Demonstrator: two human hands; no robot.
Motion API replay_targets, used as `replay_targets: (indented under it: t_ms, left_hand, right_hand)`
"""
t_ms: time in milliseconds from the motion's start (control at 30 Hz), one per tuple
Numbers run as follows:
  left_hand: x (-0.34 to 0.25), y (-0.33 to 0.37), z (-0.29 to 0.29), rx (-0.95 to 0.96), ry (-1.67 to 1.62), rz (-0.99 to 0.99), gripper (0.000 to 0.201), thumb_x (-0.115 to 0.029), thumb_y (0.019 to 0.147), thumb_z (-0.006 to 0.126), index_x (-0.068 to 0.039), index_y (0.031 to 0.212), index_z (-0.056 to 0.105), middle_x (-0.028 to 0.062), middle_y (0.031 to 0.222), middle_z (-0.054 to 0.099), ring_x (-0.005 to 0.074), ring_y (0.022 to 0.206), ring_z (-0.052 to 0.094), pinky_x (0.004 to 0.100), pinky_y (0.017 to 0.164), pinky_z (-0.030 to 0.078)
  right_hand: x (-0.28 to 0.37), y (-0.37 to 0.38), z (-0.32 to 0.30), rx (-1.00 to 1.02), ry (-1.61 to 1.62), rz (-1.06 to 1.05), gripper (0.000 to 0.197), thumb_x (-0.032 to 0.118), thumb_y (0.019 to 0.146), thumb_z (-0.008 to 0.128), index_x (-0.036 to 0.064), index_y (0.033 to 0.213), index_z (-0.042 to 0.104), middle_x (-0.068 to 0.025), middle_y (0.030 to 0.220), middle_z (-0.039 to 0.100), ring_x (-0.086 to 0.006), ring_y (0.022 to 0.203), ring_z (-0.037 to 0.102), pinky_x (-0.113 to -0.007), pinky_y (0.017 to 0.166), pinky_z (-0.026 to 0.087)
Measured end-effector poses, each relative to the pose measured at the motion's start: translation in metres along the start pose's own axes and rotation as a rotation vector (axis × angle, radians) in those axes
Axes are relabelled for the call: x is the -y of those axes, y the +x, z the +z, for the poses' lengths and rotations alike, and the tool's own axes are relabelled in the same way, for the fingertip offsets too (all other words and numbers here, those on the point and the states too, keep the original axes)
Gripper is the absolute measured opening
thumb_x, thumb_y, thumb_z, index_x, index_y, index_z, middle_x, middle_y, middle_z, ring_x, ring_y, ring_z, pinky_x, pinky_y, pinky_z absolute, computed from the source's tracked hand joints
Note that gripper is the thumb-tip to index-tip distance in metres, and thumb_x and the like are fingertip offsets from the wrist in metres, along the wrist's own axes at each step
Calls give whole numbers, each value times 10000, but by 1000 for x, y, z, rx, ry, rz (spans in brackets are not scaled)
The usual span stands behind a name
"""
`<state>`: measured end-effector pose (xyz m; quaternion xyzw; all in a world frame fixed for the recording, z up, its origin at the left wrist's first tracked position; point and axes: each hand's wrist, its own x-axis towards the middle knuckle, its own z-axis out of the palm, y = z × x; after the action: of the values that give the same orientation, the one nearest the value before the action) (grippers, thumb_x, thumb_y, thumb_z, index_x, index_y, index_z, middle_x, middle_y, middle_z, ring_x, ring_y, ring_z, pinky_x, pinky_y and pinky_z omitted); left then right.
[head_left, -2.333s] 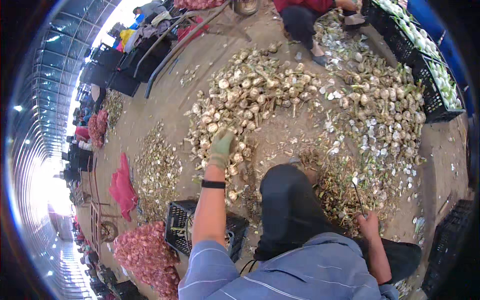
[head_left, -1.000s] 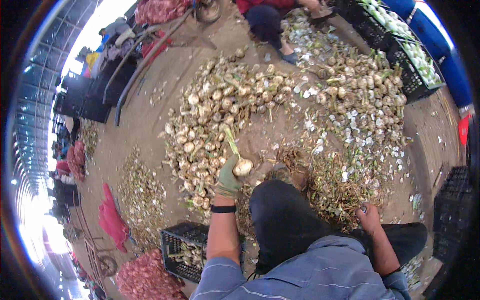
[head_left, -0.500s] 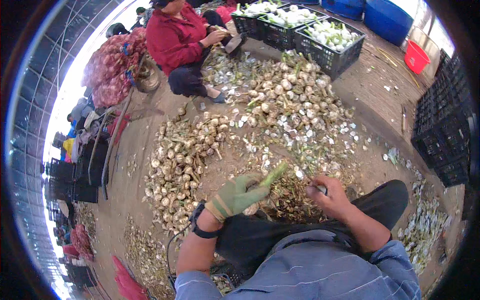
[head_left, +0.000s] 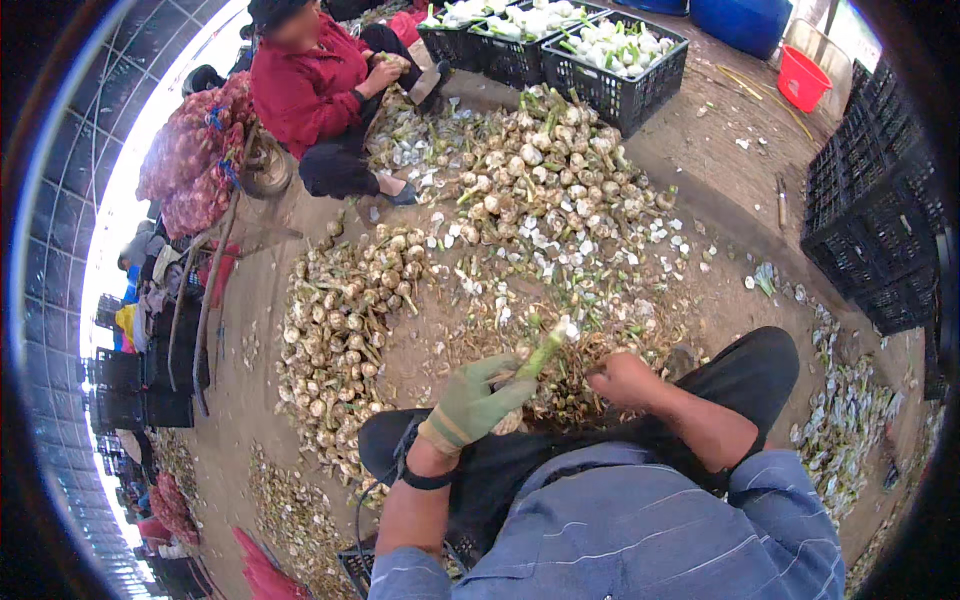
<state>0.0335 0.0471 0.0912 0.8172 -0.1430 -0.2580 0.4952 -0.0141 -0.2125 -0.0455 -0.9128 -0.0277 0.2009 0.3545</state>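
Note:
My left hand [head_left: 478, 402], in a green and tan glove, is closed around a green garlic stalk [head_left: 541, 357]. The stalk points up and to the right, with a pale white tip. Whether a bulb sits at its lower end is hidden by the glove. To its right my bare right hand [head_left: 628, 382] is closed in a fist, apart from the stalk. What it holds is hidden from here. Below both hands, dry brown trimmings [head_left: 570, 395] lie between my knees. A heap of untrimmed garlic bulbs [head_left: 335, 335] spreads to the left.
A bigger garlic heap [head_left: 545, 165] lies ahead. Beyond it stand black crates of white garlic [head_left: 615, 75]. A person in red [head_left: 305, 90] sits at the far left, beside net sacks [head_left: 195, 160]. Stacked black crates [head_left: 875, 210], a red bucket [head_left: 803, 78] and a knife [head_left: 781, 200] are at the right.
The stalk's tip has swung upward and now shows white. My right hand has shifted slightly left; the shiny thing seen in its fist before is out of sight. The whole view has shifted.

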Motion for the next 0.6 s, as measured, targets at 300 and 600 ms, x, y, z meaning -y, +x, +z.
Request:
replay_targets:
  t_ms: [300,600]
  left_hand:
    - [15,6,6,70,-458,-149,254,-216,924,613,32,967,645,26,824,648,101,788,590,270,735,472]
    - [16,6,21,175,-318,-192,318,-218,947,574,23,1136,657,36,931,670,104,876,590,265,779,469]
  right_hand:
    - [27,-1,-20,-73,448,-3,266,268,850,634,13,908,683,-206,791,654,-347,725,624,-420,681,482]
    - [64,-21,-38,-171,371,-250,188,182,818,674,19,783,586,-195,697,550,-350,641,537,-425,603,427]
